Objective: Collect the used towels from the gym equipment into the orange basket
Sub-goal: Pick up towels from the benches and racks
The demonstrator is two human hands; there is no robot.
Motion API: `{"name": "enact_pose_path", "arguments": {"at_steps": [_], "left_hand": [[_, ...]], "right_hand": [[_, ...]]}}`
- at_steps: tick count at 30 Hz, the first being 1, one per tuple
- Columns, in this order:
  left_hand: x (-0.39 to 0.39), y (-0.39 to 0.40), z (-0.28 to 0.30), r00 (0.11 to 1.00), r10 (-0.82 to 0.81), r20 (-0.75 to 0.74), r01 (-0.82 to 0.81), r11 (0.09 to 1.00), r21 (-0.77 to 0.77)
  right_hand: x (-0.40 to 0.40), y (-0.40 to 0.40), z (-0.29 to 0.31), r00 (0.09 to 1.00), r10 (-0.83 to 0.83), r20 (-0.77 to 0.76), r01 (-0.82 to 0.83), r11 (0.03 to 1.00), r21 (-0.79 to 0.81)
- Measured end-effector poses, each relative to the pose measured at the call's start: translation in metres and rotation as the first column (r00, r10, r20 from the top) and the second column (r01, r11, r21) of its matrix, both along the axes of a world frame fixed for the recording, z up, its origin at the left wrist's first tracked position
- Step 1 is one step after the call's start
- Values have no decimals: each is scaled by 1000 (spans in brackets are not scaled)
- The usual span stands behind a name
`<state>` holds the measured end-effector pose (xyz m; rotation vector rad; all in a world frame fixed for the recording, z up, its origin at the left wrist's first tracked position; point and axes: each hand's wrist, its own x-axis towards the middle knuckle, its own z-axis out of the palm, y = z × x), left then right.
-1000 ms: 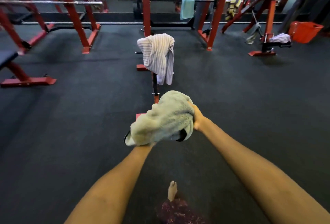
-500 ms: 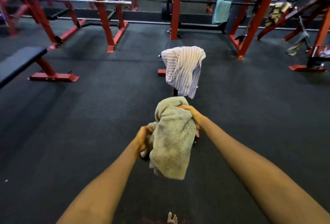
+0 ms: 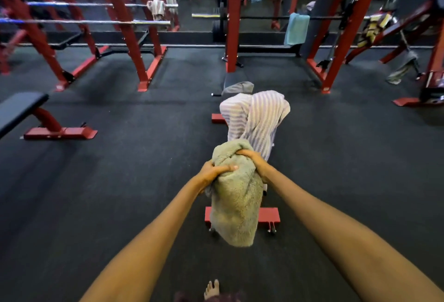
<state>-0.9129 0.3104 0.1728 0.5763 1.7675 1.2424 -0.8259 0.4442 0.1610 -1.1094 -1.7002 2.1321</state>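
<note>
Towel [image 3: 236, 196], grey-green, hangs over dark rubber floor [image 3: 120, 181] amid red racks [image 3: 134, 37], both hands gripping its top: left hand [image 3: 212, 173] and right hand [image 3: 254, 161] curled into it. Half a second ago the left hand held lower; striped towel [image 3: 257, 116] now nearer.

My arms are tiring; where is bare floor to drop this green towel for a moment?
Open floor lies left of the green towel, between the black bench and the bench under the striped towel. More lies to its right, before the red rack feet. Straight ahead is crowded.
</note>
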Motion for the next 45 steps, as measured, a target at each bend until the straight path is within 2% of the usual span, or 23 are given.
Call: {"name": "enact_pose_path", "arguments": {"at_steps": [2, 5, 8, 9, 11, 14, 17, 20, 22, 24, 27, 32, 38, 41, 45], "left_hand": [[-25, 25, -3, 989, 150, 5, -150, 989, 11], [-49, 56, -3, 921, 373, 110, -376, 927, 0], [-66, 79, 1, 864, 466, 192, -476, 879, 5], [-70, 85, 2, 853, 480, 204, -491, 871, 7], [-84, 104, 3, 841, 495, 219, -512, 859, 23], [-103, 132, -2, 826, 515, 230, -537, 843, 40], [-124, 164, -12, 791, 565, 236, -584, 812, 14], [-142, 194, -17, 745, 614, 260, -630, 776, -28], [-149, 207, -19, 714, 646, 271, -659, 750, -53], [-157, 218, -22, 727, 643, 241, -651, 757, -54], [-166, 229, -26, 756, 632, 171, -635, 771, -44], [-171, 238, -31, 767, 637, 77, -630, 771, -92], [-172, 241, -32, 785, 618, 32, -611, 782, -123], [-172, 237, -29, 804, 595, 14, -590, 800, -112], [-168, 225, -29, 817, 576, 22, -572, 814, -99]], "right_hand": [[-25, 17, 6, 1000, -4, -6, 4, 1000, 2], [-55, 38, 16, 998, -14, -59, 10, 999, -53], [-73, 59, 24, 981, -159, -112, 148, 984, -104], [-78, 68, 23, 968, -227, -108, 222, 973, -57], [-92, 96, 17, 942, -327, -80, 335, 931, 146], [-105, 135, 10, 921, -389, -17, 354, 819, 451], [-119, 179, 9, 921, -387, 36, 241, 643, 727], [-138, 225, 12, 881, -410, 238, 10, 518, 856], [-145, 246, 15, 812, -387, 437, -179, 548, 817], [-152, 264, 12, 730, -296, 616, -319, 649, 691], [-161, 283, 5, 678, -189, 710, -371, 746, 553], [-166, 284, 1, 660, -331, 674, -368, 640, 675], [-172, 270, 4, 792, -369, 486, -220, 569, 792], [-169, 260, 12, 836, -380, 397, -77, 635, 768], [-150, 251, 20, 919, -356, 171, 182, 765, 618]]}}
